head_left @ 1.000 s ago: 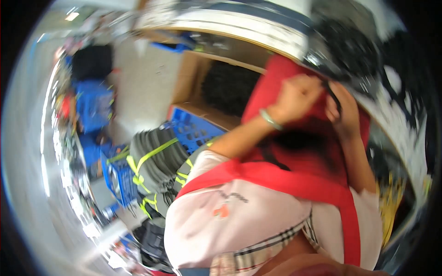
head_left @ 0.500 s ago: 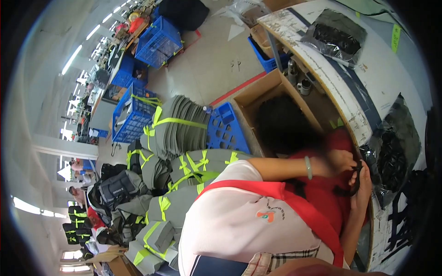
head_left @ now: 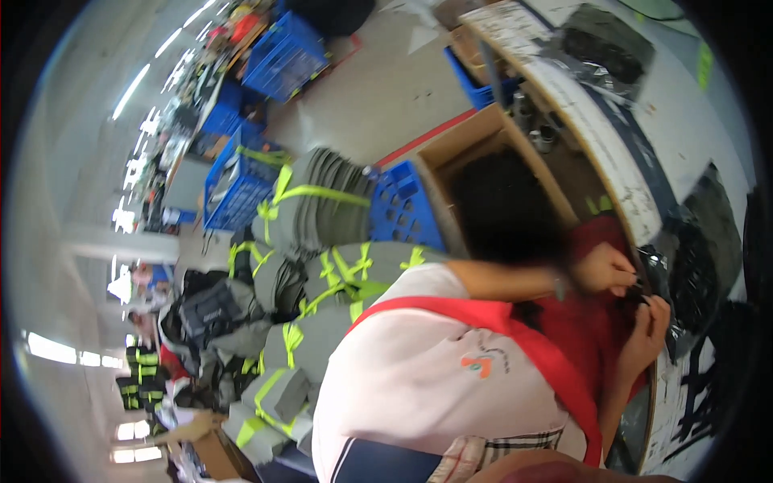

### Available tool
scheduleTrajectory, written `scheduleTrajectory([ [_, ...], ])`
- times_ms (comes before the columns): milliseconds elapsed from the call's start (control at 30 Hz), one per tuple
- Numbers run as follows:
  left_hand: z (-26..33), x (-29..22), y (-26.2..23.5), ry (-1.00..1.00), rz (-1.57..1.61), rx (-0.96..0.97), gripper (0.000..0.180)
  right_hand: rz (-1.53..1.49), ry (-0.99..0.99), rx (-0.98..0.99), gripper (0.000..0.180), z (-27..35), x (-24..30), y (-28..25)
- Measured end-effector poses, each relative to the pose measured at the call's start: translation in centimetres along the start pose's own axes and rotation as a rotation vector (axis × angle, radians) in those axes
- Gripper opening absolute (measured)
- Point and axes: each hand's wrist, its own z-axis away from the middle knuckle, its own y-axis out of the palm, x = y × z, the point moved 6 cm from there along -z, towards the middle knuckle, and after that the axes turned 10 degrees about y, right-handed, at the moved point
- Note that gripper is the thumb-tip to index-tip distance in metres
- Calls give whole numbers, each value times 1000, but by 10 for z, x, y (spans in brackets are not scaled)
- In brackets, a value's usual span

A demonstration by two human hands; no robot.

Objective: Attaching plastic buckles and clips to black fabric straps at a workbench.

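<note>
My left hand (head_left: 604, 270), with a pale bracelet on its wrist, is over the dark red cloth (head_left: 592, 334) of my lap beside the table edge. Its thumb and fingers pinch a small black strip (head_left: 635, 286), partly hidden between the fingers. Just below it in the picture, my right hand (head_left: 646, 330) has its fingertips closed at the other side of the same strip. Both hands are close together but apart. Close by on the table, a clear plastic bag (head_left: 699, 258) holds something black.
A worn white table (head_left: 592, 133) runs along the right, bearing another bagged black item (head_left: 608, 48) and loose black strips (head_left: 704, 406). An open carton (head_left: 463, 141) stands beside it, overlapped by a blurred black mass. Grey bundles (head_left: 322, 193) with yellow-green ties and blue crates (head_left: 237, 177) lie left.
My hands have drawn slightly apart, with less of the black strip showing. Both have shifted a little toward the table, and the view has tilted slightly.
</note>
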Motion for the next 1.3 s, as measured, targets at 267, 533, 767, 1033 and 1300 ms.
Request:
scheduleTrajectory([
  [267, 9, -12, -5, 128, -114, -28, 15, -269, 591, 248, 21, -2, -69, 22],
  [533, 14, -25, -20, 105, 7, -131, 16, -337, 586, 104, 20, -6, -44, 41],
  [767, 9, -21, -17, 148, -103, -16, 19, -624, 620, 74, 17, -13, -63, 40],
  [1033, 39, -104, -49, -19, -520, 344, 13, -506, 593, 339, 19, -27, -62, 47],
  [1300, 21, -150, -87, 139, -912, 43, 36, -410, 538, 534, 17, 4, -60, 43],
])
